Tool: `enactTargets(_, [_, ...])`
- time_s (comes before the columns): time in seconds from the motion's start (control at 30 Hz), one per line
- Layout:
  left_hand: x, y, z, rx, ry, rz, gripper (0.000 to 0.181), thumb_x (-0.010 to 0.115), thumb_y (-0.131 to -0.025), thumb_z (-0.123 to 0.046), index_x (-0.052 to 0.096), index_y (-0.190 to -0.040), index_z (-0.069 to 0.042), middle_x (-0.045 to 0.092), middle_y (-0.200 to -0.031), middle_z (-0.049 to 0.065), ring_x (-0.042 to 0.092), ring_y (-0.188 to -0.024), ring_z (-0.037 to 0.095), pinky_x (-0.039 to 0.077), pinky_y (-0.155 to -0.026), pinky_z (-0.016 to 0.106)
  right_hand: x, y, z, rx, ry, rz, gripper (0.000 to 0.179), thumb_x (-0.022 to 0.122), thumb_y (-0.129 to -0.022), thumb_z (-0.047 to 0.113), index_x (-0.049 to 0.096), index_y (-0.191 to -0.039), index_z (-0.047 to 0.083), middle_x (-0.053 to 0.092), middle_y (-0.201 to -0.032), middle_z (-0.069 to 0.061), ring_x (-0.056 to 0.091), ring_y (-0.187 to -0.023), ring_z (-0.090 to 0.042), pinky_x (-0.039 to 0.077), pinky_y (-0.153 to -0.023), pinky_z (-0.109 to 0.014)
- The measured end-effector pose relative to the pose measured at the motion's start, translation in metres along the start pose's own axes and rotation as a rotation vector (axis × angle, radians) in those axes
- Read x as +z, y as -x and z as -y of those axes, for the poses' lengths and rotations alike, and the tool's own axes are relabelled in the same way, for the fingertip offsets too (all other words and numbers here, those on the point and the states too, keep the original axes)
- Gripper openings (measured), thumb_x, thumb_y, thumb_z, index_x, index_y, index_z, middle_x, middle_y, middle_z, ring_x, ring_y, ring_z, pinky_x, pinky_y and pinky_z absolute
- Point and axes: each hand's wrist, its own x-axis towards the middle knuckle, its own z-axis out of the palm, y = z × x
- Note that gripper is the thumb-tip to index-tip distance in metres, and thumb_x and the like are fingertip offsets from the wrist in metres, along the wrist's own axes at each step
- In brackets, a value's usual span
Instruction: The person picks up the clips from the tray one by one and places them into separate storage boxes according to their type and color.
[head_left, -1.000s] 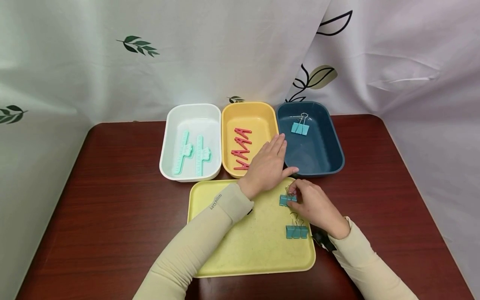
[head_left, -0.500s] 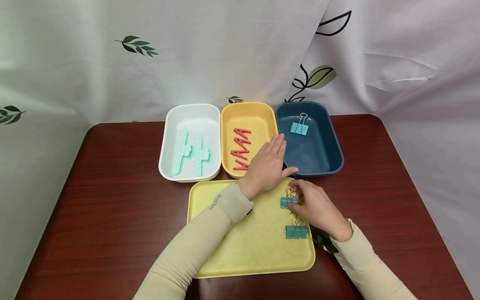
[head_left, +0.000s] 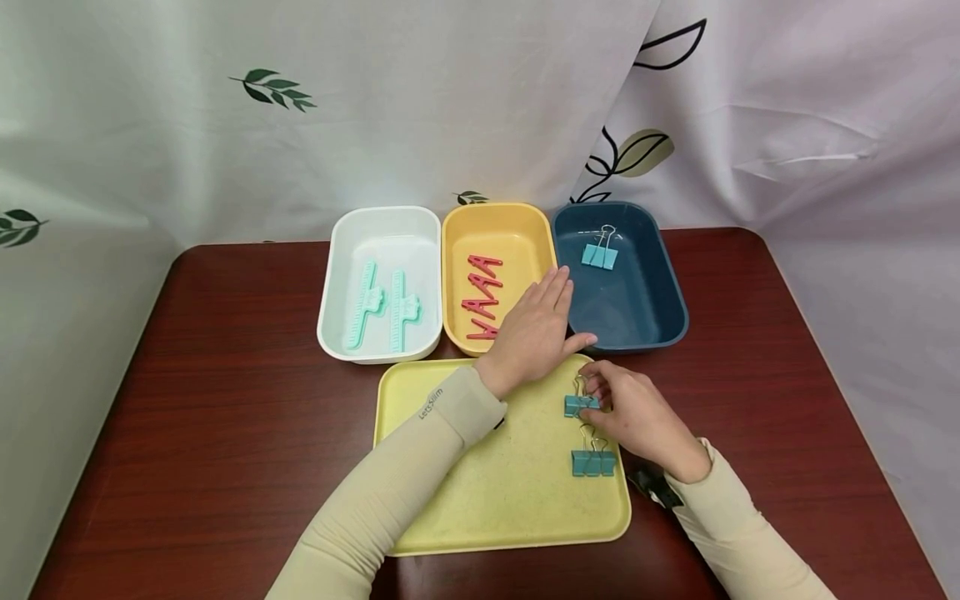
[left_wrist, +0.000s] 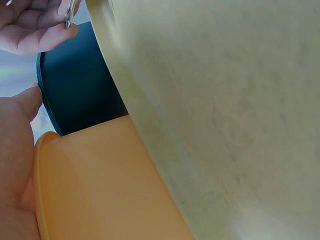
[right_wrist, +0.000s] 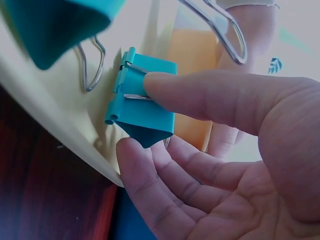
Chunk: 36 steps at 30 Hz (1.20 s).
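My right hand pinches a teal binder clip at the upper right of the yellow tray. In the right wrist view the thumb lies on the broad face of that binder clip, and the fingertips are at its edge and underneath. A second, larger-looking teal binder clip lies just below it in the head view. My left hand is stretched out flat over the near right part of the yellow bin, its thumb pointing toward the dark blue bin.
Inside the blue bin is another teal binder clip. Several red clothespins lie in the yellow bin. The white bin on the left holds two mint bag clips. A patterned curtain hangs behind the brown table.
The pinched binder clip has shifted slightly right and toward the tray's near side along with my right hand. The left hand has stayed where it was.
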Motion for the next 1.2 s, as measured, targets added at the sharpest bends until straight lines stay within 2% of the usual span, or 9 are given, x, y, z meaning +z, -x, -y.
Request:
enactTargets(0.23, [0.0,0.0,0.0,-0.002,0.003,-0.002,0.084,0.042,-0.101,-0.061,0.03,-0.156,0.001,0.014,-0.167,0.015,0.008,-0.154,0.026,0.013,-0.123,0.038,-0.004,0.002,0.001,0.034,-0.01,-0.009,0.043,0.08,-0.082,0.007,0.062,-0.12,0.001,0.065,-0.095,0.0,0.061,-0.08,-0.014,0.053,-0.072,-0.034])
enactTargets(1.2, [-0.001,0.001,0.0,-0.009,0.005,0.017,0.084,0.042,-0.101,-0.061,0.028,-0.157,0.001,0.013,-0.167,0.014,0.006,-0.154,0.026,0.011,-0.123,0.038,-0.024,0.01,0.001,-0.018,0.048,-0.12,0.046,0.08,-0.082,0.004,0.061,-0.124,0.001,0.068,-0.099,-0.006,0.068,-0.089,-0.022,0.058,-0.081,-0.044])
